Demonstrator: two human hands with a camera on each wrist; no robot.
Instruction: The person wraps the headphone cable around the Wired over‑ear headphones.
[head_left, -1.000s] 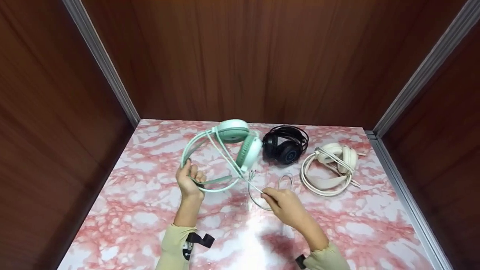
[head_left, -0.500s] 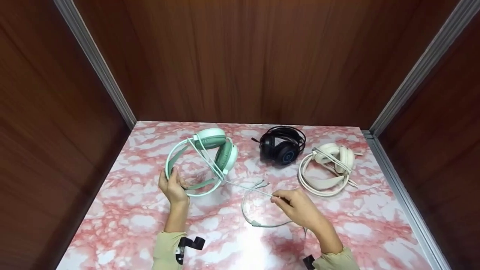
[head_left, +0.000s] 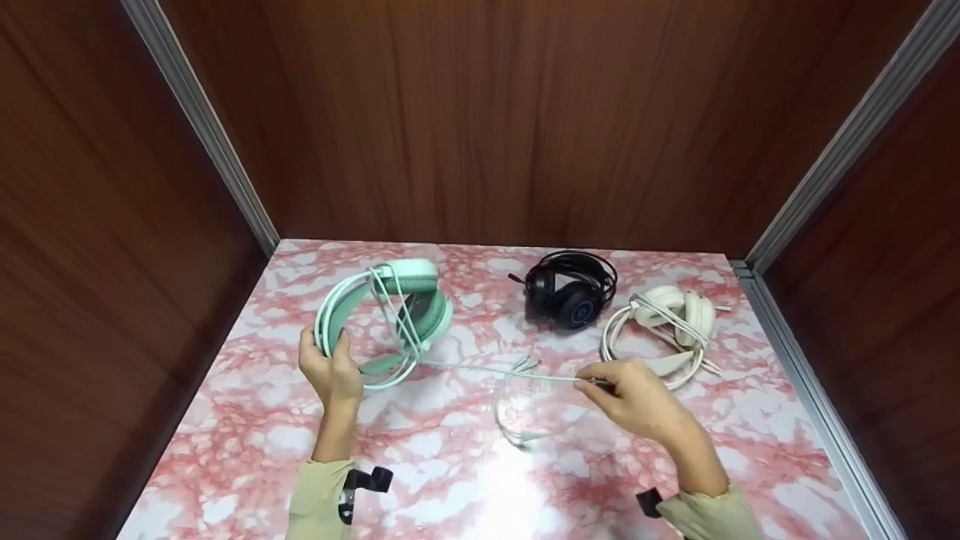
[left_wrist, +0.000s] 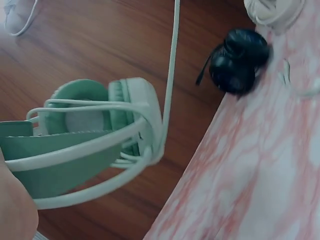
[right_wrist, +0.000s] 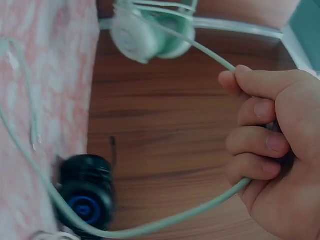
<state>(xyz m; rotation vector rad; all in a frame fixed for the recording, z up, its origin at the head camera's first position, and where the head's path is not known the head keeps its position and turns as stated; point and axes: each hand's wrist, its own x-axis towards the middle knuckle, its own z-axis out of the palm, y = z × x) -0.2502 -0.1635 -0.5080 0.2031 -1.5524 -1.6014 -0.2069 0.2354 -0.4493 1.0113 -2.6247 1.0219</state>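
Mint-green headphones (head_left: 424, 279) are held up on the left by my left hand (head_left: 332, 369), which grips the headband (left_wrist: 85, 150). Part of their cable crosses between the ear cups and the band. From there the cable (head_left: 487, 368) stretches right, nearly straight, to my right hand (head_left: 637, 394). In the right wrist view, thumb and forefinger pinch the cable (right_wrist: 202, 47) while the other fingers curl over it. The loose length (right_wrist: 145, 229) hangs below that hand in a curve. Its plug ends (head_left: 527, 364) show above the tabletop in the head view, near the middle.
Black headphones (head_left: 574, 300) with a small boom microphone lie at the back, right of centre. White headphones (head_left: 694, 319) with their cable wound round them lie to the right. The pink marbled table (head_left: 285, 315) is enclosed by brown wood-grain panels (head_left: 480, 127) with metal corner posts.
The left hand has carried the mint headphones to the left. The right hand has moved right, drawing the cable out straighter between the hands.
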